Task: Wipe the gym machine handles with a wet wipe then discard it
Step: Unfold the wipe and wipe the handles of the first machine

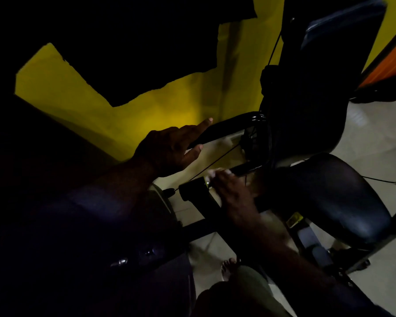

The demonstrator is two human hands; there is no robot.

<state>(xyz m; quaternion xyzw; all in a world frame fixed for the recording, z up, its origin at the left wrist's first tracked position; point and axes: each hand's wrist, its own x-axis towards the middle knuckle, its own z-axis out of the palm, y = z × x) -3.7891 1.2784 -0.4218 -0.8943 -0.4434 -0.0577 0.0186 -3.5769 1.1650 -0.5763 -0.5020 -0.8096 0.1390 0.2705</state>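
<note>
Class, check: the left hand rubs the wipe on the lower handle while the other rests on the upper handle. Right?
Wrong hand: in the head view the right hand holds the wipe on the lower handle; the left hand rests on the upper handle.

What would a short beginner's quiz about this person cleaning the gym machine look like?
1. True or false: the left hand holds the wet wipe.
2. Where does the right hand press the wipe? A. the padded seat. B. the lower handle. C. the floor.
3. Fill in: the wall is painted ____.

Key: 1 false, the right hand holds it; 2 B; 3 yellow.
</note>
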